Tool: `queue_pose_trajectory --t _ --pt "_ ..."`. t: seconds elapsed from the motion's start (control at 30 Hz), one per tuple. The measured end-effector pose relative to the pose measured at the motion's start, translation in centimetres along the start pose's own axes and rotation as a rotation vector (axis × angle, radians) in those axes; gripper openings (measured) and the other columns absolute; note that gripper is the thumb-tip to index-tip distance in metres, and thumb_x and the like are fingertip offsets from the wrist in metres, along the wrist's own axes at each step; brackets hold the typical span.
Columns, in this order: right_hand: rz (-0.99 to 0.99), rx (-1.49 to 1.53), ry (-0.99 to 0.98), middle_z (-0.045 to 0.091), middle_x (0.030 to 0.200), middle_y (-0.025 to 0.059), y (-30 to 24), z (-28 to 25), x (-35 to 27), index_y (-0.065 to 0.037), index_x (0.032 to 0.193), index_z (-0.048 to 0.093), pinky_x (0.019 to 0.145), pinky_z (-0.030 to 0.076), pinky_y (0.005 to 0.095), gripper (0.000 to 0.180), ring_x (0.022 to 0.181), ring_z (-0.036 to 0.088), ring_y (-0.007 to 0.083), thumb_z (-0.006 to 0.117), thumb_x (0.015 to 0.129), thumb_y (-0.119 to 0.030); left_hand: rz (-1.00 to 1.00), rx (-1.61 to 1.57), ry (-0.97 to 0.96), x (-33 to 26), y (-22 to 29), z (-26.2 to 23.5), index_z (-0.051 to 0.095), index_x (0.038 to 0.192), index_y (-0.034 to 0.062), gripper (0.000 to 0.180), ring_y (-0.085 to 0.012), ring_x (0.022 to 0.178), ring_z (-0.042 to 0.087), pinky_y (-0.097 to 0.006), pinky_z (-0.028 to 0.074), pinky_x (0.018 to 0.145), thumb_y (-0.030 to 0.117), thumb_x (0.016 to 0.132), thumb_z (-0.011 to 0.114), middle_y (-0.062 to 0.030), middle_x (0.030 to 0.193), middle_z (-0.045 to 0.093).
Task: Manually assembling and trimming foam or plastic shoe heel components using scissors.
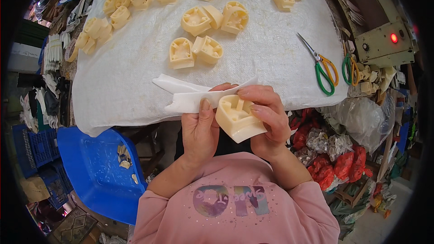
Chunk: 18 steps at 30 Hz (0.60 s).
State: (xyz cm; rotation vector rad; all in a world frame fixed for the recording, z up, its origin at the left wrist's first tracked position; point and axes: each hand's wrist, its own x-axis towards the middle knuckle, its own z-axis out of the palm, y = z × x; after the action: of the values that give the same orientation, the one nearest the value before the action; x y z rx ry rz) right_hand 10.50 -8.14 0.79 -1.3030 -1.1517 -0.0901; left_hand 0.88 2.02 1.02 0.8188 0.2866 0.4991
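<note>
**Holding a moulded part against a white wipe**

Gripping a cream-coloured, shield-shaped moulded plastic part (238, 118) near the body, just off the near edge of the work surface, the right hand (266, 119) has its fingers curled over the part's far side, apparently to keep the hollow ribbed face turned up. The left hand (201, 129) is clenched on a folded strip of white fabric (190, 95), thumb pressed along it at the part's left edge; the strip's free ends fan out to the far left. Both hands work close to the chest, presumably for control and a clear view.

Farther off, on the white cloth-covered table (135, 77), many matching cream parts (194, 49) lie in loose groups within reach. Green-and-orange-handled scissors (323, 68) rest at the right, a second pair (350, 68) just beyond the cloth's edge. A blue plastic tub (90, 171) sits low at the near left, holding a few scraps.
</note>
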Motion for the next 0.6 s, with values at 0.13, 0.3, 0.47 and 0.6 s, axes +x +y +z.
queue_pose_trajectory --t 0.13,0.3,0.47,0.6 --pt "-0.113 -0.071 0.003 0.058 0.111 0.0176 0.13 0.42 -0.06 -0.008 0.112 0.053 0.075 0.048 0.0400 0.054 0.095 0.057 0.0342 0.058 0.064 0.015 0.018 0.014 -0.036 -0.26 0.73 -0.02 0.043 0.125 -0.0103 0.041 -0.0247 0.113 0.053 -0.034 0.043 0.097 0.022 0.100 0.034 -0.0222 0.123 0.052" --pt "-0.130 -0.086 0.023 0.059 0.110 0.0167 0.35 0.65 0.19 -0.007 0.111 0.054 0.075 0.048 0.0390 0.052 0.092 0.058 0.0330 0.057 0.064 0.015 0.049 0.040 -0.047 -0.31 0.72 -0.24 0.044 0.124 -0.0099 0.041 -0.0242 0.112 0.054 -0.033 0.043 0.097 0.021 0.100 0.034 -0.0215 0.123 0.053" --pt "-0.128 -0.122 0.030 0.060 0.109 0.0157 0.40 0.30 0.30 -0.007 0.110 0.054 0.074 0.048 0.0384 0.052 0.090 0.058 0.0316 0.057 0.063 0.016 0.076 0.051 -0.085 -0.13 0.54 -0.05 0.044 0.124 -0.0102 0.040 -0.0233 0.111 0.054 -0.033 0.044 0.096 0.021 0.100 0.034 -0.0211 0.122 0.053" --pt "-0.120 -0.118 0.025 0.060 0.108 0.0152 0.20 0.27 0.27 -0.007 0.109 0.056 0.073 0.048 0.0375 0.051 0.089 0.058 0.0310 0.058 0.063 0.016 0.072 0.073 -0.073 -0.40 0.61 0.08 0.043 0.124 -0.0107 0.040 -0.0233 0.112 0.054 -0.033 0.044 0.096 0.020 0.100 0.033 -0.0214 0.123 0.053"
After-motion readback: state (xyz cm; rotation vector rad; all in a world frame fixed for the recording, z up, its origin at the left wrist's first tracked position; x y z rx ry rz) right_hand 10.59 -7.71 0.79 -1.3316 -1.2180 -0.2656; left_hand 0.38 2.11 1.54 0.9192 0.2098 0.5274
